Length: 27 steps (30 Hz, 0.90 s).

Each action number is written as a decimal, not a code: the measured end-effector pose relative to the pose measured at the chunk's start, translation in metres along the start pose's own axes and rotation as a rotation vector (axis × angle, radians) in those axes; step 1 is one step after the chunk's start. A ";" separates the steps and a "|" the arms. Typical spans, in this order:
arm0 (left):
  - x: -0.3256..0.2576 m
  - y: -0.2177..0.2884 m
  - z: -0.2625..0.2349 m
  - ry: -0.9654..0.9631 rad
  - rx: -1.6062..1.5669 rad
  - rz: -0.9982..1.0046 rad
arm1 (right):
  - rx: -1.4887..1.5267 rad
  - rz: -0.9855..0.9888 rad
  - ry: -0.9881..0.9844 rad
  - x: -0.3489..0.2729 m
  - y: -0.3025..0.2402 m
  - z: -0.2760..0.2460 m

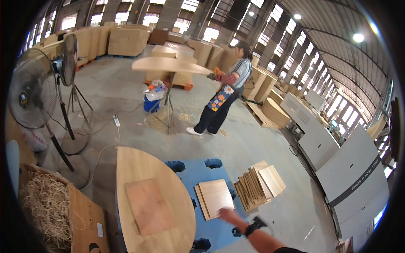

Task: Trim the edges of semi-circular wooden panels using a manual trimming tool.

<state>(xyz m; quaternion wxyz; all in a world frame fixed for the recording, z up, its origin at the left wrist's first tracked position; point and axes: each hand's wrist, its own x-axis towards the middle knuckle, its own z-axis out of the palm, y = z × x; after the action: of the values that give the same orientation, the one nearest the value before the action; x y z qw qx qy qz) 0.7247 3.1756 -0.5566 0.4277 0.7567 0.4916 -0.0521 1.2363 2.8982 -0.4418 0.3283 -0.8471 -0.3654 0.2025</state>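
Observation:
My right hand (pixel 230 216), with a black band on the wrist, reaches in from the lower right. Its fingers are at the near right corner of a small stack of light wooden boards (pixel 213 195). Motion blurs them, so whether they touch or grip the top board does not show. The boards lie on a blue plastic pallet (pixel 215 168). To their left is a large wooden panel with a rounded edge (pixel 177 202), with a reddish-brown rectangular board (pixel 150 206) lying flat on it. Right of the pallet sits a taller, uneven stack of boards (pixel 259 185). My left hand is out of view.
A carton of wood shavings (pixel 46 206) stands at the lower left, below standing fans (pixel 36 88). Ahead, another person (pixel 223 88) holds a curved panel (pixel 173 65) on a stand, beside a blue bucket (pixel 152 103). Grey machine cabinets (pixel 354 168) line the right side.

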 end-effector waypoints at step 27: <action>0.193 0.075 0.155 0.391 -0.540 -0.205 | 0.142 0.280 0.130 0.043 0.037 0.361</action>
<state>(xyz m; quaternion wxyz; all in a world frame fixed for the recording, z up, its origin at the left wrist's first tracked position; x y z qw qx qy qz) 0.9357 3.1909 -0.7059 0.5026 0.5589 0.6337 0.1831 1.0722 3.0591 -0.7254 0.3790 -0.8757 -0.2067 0.2163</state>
